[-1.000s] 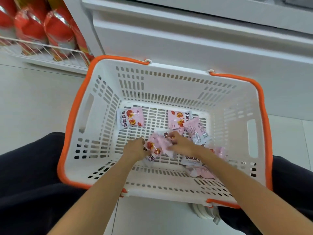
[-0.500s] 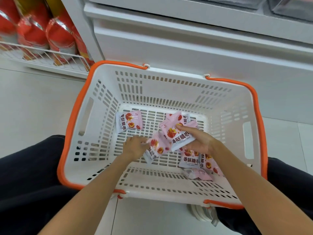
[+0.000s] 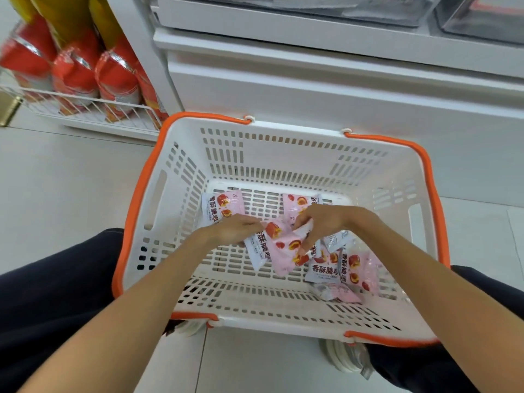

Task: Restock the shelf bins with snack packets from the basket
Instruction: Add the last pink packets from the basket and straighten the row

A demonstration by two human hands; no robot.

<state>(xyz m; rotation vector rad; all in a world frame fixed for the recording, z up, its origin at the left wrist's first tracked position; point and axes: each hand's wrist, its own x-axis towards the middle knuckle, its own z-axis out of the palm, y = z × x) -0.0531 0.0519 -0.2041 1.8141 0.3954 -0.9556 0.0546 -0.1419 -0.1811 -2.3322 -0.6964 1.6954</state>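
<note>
Two hands work inside the white basket (image 3: 283, 154) with orange handles, gathering pink snack packets. The left hand (image 3: 232, 229) has its fingers curled onto a packet (image 3: 259, 246) at mid-floor. The right hand (image 3: 323, 222) pinches a bunch of packets (image 3: 285, 255) from above, apparently collecting several at once to save trips. Loose packets remain: one far left (image 3: 222, 207), a cluster near right (image 3: 348, 268). The shelf bins (image 3: 482, 21) sit above, well apart; none appear restocked from this handful yet.

One basket (image 3: 181, 177), two hands, roughly eight pink snack packets (image 3: 222, 207), four red bags (image 3: 119, 80).
</note>
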